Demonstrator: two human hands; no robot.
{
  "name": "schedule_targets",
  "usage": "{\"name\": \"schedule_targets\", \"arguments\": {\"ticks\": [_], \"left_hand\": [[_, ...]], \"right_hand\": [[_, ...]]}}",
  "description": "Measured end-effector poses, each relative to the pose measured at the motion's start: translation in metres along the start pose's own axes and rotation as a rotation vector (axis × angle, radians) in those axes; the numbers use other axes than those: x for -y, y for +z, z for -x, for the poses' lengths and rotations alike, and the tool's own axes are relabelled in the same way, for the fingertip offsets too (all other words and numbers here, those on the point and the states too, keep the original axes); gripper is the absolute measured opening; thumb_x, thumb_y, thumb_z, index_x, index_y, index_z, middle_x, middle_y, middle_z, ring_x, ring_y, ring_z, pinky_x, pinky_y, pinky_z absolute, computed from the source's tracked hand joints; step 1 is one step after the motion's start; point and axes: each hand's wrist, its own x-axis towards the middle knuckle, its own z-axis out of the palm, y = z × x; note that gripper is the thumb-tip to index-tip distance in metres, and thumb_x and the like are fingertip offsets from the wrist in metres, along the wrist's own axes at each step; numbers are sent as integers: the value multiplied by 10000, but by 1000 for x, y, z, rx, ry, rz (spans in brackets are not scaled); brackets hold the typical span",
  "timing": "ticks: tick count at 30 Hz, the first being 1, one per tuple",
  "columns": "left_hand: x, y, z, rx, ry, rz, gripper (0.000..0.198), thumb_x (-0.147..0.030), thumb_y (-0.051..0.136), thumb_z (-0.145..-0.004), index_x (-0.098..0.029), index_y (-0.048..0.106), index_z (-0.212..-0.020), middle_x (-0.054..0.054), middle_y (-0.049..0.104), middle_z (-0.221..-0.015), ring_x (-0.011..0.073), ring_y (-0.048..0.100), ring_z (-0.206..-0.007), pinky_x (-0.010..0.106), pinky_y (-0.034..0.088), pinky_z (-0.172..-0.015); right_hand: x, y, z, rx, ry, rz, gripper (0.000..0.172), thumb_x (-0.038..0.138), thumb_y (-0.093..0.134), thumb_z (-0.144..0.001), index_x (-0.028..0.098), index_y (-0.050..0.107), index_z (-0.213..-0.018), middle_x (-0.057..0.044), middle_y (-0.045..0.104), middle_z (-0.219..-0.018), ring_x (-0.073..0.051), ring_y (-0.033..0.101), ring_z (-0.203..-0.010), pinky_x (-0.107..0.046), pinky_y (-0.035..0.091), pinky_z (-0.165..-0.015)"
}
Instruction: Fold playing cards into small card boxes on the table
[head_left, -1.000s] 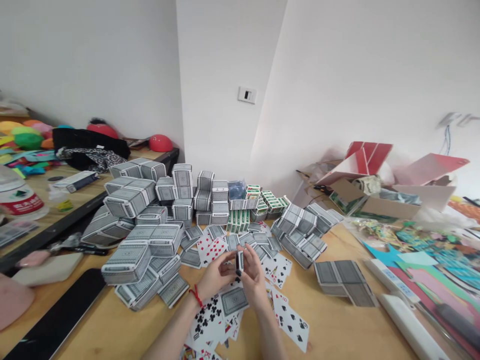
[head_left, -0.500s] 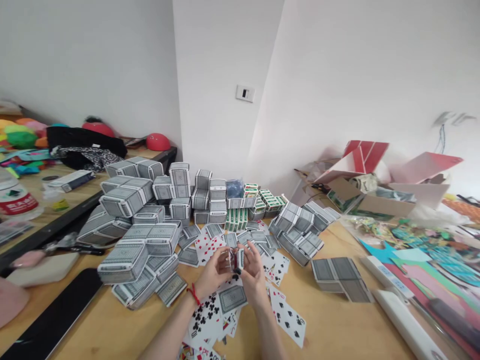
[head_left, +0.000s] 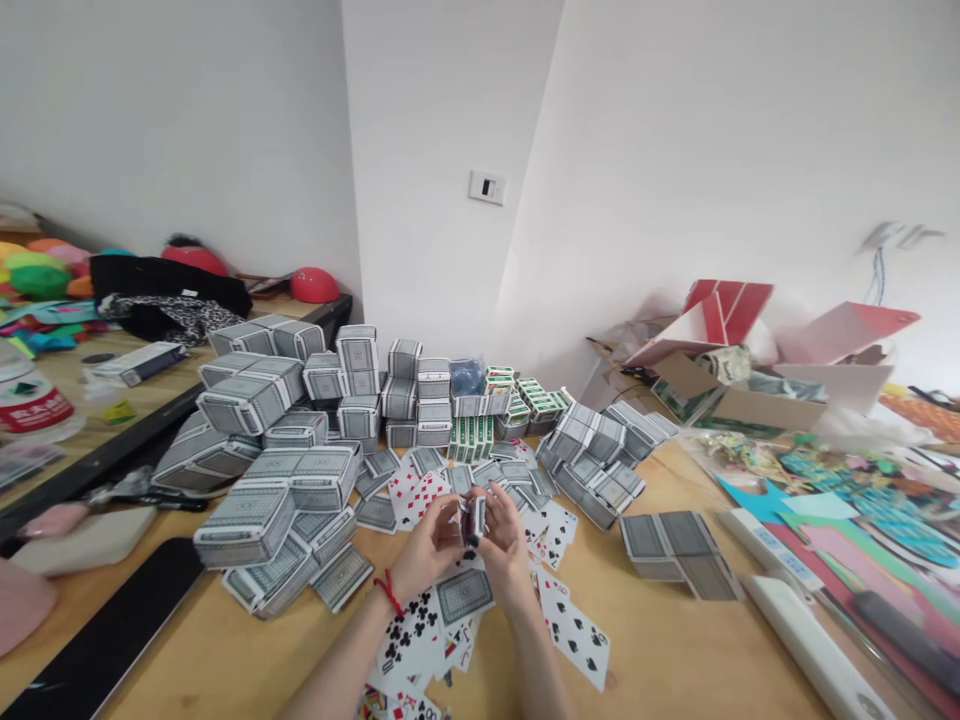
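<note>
A person's 2 bare hands meet above a pale wooden bench (head_left: 225, 665), seen from the wearer's head. Between them, raised over loose cards near the front middle, is a small folded piece of grey-and-white patterned playing card (head_left: 480, 513). The left hand (head_left: 424, 553), with a thin red cord bracelet (head_left: 390, 594) at its wrist, pinches the left side of the piece with bent fingers. The right hand (head_left: 507, 553) grasps the other side, fingers curled around it, thumb in front. The finer folds are too small to make out.

Beneath the hands lies a flat grey-backed playing card (head_left: 465, 597), among white face-up cards with black clubs (head_left: 411, 640). A white card with black spades (head_left: 583, 645) lies to the right of the right forearm, and white cards with red diamonds (head_left: 414, 496) lie just beyond the left hand.

To the left rise stacked blocks of folded grey-patterned cards (head_left: 246, 522). At the back stand green-and-white card blocks (head_left: 471, 438). On the right is a stepped structure of grey card blocks (head_left: 592, 455), with a low, flat-topped grey card block (head_left: 675, 545) nearer the viewer.
</note>
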Motion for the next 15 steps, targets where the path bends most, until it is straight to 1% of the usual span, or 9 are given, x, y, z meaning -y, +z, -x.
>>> {"name": "schedule_targets", "arguments": {"ticks": [4,7,10,15], "left_hand": [[-1,-1,-1,3,-9,10,565,-230,709,-641,-221,393,-1109,94,529,-1134,209,559,-959,327,468,-784],[-2,-3,-2,-25,-11,-23,534,-225,691,-657,-216,409,-1111,99,510,-1162,186,574,-906,319,472,-769],[0,-4,-2,-39,-33,-54,545,-225,698,-636,-211,438,-1115,102,486,-1199,152,580,-824,298,482,-726],[0,-4,-3,-30,-65,-73,559,-230,698,-618,-207,467,-1127,113,473,-1227,144,582,-800,297,495,-703]], "right_hand": [[1,0,1,-1,-2,-9,623,244,695,-637,253,452,-1211,-88,521,-1226,-270,467,-1146,-434,379,-950],[1,0,1,9,9,-17,616,228,701,-631,261,464,-1197,-86,515,-1233,-269,464,-1150,-427,383,-947],[1,1,1,18,12,3,601,228,702,-631,260,477,-1187,-86,528,-1218,-271,468,-1144,-432,385,-946],[2,2,2,18,-1,32,586,242,692,-649,258,473,-1192,-87,538,-1206,-270,487,-1122,-434,402,-931]]}}
